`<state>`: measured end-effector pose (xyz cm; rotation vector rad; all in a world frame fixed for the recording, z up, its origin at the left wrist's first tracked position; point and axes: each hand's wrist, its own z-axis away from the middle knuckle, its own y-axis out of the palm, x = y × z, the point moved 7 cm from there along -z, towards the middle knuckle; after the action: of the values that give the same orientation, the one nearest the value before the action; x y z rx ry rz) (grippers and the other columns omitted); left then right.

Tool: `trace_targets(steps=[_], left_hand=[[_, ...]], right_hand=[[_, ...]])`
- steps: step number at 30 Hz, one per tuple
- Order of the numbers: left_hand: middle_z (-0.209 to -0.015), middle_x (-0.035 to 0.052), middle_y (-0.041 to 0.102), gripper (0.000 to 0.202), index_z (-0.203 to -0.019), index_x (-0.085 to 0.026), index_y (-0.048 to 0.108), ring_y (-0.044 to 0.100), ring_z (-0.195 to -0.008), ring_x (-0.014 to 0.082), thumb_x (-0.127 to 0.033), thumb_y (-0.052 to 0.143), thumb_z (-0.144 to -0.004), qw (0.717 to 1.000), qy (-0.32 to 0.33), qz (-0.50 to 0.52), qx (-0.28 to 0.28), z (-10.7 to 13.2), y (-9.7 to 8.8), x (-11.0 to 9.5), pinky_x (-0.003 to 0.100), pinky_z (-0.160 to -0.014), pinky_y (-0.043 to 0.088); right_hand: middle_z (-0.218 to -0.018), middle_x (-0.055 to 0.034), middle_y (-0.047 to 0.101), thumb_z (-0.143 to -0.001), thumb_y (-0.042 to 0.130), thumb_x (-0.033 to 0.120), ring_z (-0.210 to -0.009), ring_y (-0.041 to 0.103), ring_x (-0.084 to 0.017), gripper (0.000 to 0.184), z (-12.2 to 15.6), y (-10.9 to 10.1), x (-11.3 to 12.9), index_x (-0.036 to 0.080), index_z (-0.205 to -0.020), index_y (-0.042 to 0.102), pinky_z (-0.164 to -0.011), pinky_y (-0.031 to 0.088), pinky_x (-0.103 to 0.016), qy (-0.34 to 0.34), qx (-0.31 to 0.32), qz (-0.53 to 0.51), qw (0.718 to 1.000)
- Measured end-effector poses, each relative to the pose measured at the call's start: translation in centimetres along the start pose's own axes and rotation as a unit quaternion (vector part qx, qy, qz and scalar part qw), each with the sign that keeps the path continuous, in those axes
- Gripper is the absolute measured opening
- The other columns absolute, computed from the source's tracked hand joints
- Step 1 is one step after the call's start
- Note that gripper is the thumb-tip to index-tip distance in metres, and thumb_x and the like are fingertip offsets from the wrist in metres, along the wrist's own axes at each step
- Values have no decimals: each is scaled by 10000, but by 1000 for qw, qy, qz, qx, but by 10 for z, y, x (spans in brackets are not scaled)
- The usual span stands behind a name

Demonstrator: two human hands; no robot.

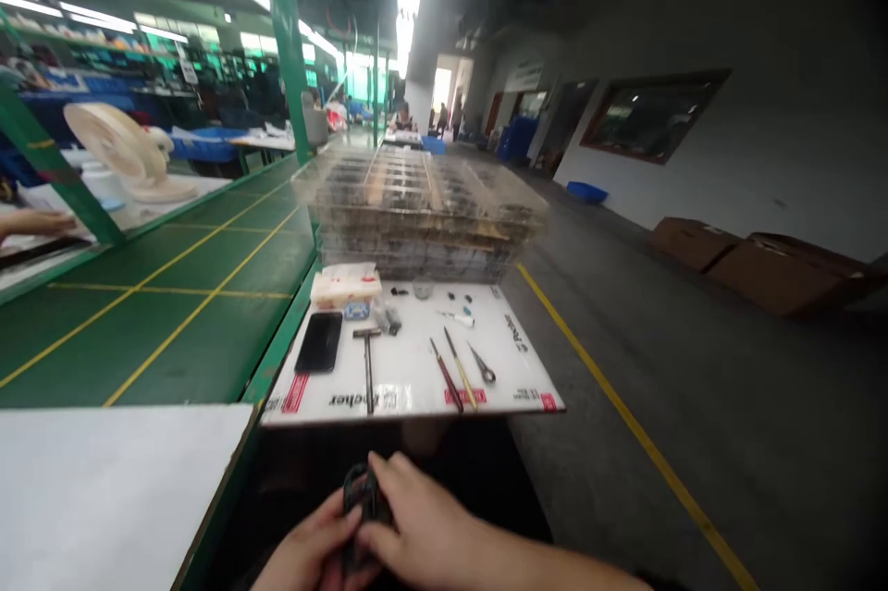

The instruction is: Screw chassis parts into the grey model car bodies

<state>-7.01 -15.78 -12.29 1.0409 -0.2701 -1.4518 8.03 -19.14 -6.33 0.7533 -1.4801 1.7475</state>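
Low in the head view, in front of the near table edge, my left hand (311, 547) and my right hand (423, 517) meet around a small dark part (362, 494) with a rounded, ring-like upper end. Fingers of both hands close on it and cover its lower portion, so its exact kind does not show. Beyond them, a white board (409, 378) carries a hammer-shaped tool (368, 369), two slim brush-like tools (458, 367), a pointed metal tool (482, 363) and a black phone (319, 341).
Clear plastic trays (416, 221) are stacked behind the board. A tissue pack (345, 284) and small dark bits lie at its far side. A green conveyor belt (201, 249) runs along the left, with a fan (125, 147) past it. Another person's hand (34, 222) shows at far left.
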Motion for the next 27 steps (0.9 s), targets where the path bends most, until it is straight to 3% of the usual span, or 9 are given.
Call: trace_targets(steps=[2,4,6,8,12,15,19,23,27], left_hand=[[-1445,172,831,476,-1419,-187,789,862,-1195,349,-219,940,-968,1000,10,-13,-18,8,0,2,532,-1108,685],[-1452,237,819,388,-1391,-115,799,867,-1216,388,-325,838,-1067,1000,1,-8,-11,14,8,-1,543,-1099,695],[-1441,270,813,355,-1352,-75,811,878,-1177,377,-336,769,-1115,1000,11,-16,4,18,16,-9,535,-1068,716],[-1388,250,830,299,-1306,-82,827,886,-1113,351,-298,787,-1104,998,41,-35,16,21,21,-17,520,-1014,740],[-1270,182,838,317,-1234,-119,849,871,-1039,288,-336,924,-1017,995,69,-64,42,24,25,-21,469,-947,762],[-1226,148,828,444,-1286,-154,849,864,-1039,279,-380,1007,-939,993,76,-67,53,25,25,-22,440,-907,767],[-1274,166,830,515,-1313,-166,854,856,-1119,310,-397,1044,-894,993,81,-71,47,26,23,-24,429,-890,770],[-1259,192,845,584,-1339,-164,851,851,-996,269,-415,1068,-859,992,99,-59,46,23,17,-28,346,-768,743],[-1264,188,849,694,-1397,-180,837,844,-985,257,-411,1107,-802,992,100,-44,67,20,14,-28,341,-782,735]], right_hand=[[-1377,-156,787,-908,860,442,-1115,809,-308,748,5,-23,4,212,-1609,740,-1033,658,-423,-2,-51,-2,999],[-1288,-111,797,-1008,768,488,-914,776,-222,579,8,-48,-5,221,-1521,783,-886,659,-362,17,-88,-15,996],[-1183,-97,806,-1069,677,534,-932,761,-231,496,12,-79,-21,207,-1418,809,-902,648,-373,37,-153,-11,987],[-1215,-121,807,-1101,600,574,-1018,760,-266,520,18,-113,-40,194,-1402,790,-967,640,-422,59,-229,10,972],[-1170,-147,790,-1055,624,540,-1005,745,-310,495,25,-159,-68,162,-1321,801,-1018,615,-500,94,-324,75,938],[-1229,-152,789,-1049,643,464,-1003,751,-304,447,18,-164,-75,161,-1335,806,-1040,604,-492,104,-333,124,929],[-1330,-173,796,-1095,633,396,-1177,746,-343,391,-2,-145,-69,173,-1362,811,-1100,565,-487,100,-303,197,927],[-1314,-206,814,-1097,644,313,-1249,717,-411,359,-21,-128,-61,153,-1370,812,-1143,513,-560,96,-268,263,922],[-1291,-221,825,-1113,601,275,-1230,744,-424,390,-30,-130,-60,127,-1422,788,-1147,521,-595,100,-265,280,917]])
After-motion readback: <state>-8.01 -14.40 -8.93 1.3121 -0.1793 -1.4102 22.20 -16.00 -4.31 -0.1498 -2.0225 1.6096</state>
